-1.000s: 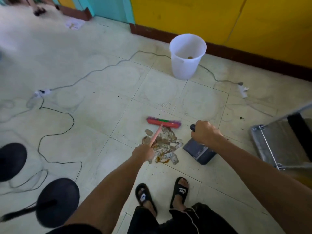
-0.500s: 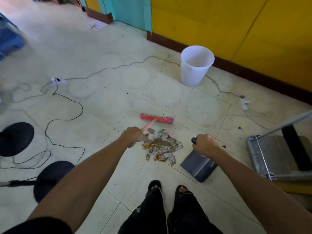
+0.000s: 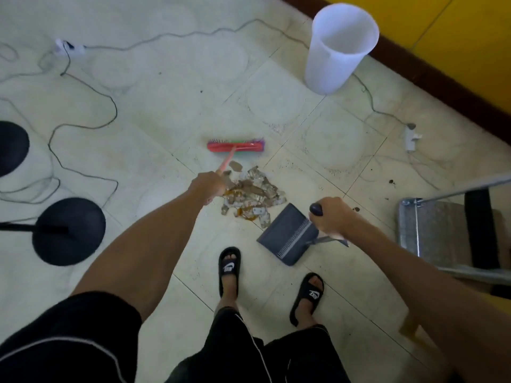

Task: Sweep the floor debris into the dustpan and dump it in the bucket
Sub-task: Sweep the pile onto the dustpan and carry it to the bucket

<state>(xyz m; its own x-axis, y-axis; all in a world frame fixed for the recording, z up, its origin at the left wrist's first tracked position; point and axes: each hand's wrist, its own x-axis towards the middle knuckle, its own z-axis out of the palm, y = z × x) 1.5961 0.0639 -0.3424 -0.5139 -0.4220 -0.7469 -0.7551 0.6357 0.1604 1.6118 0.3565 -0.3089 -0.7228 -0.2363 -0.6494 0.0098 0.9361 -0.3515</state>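
From the head view, the left hand (image 3: 208, 186) hides most of the pink broom handle; only a short stretch shows between the fist and the red broom head (image 3: 236, 145). Its fingers are curled tight around that handle. The right hand (image 3: 330, 217) is wrapped just as tightly around the dark dustpan handle, so only its rounded tip shows above the knuckles. The inside of the white bucket (image 3: 338, 48) looks pale and washed out; whether anything lies in it cannot be told. A metal cart (image 3: 442, 230) is cut off at the right edge.

The debris pile (image 3: 250, 193) lies on the tiled floor (image 3: 171, 106) between broom head and dustpan (image 3: 289, 234), its near right scraps touching the pan's lip. The pan itself holds nothing visible. Bare tiles lie between the pile and the bucket, which stands far right near the brown skirting. Cables (image 3: 83, 125) trail across the left floor, beside two black round bases (image 3: 67, 230). Two sandalled feet (image 3: 229, 269) stand near the pan.
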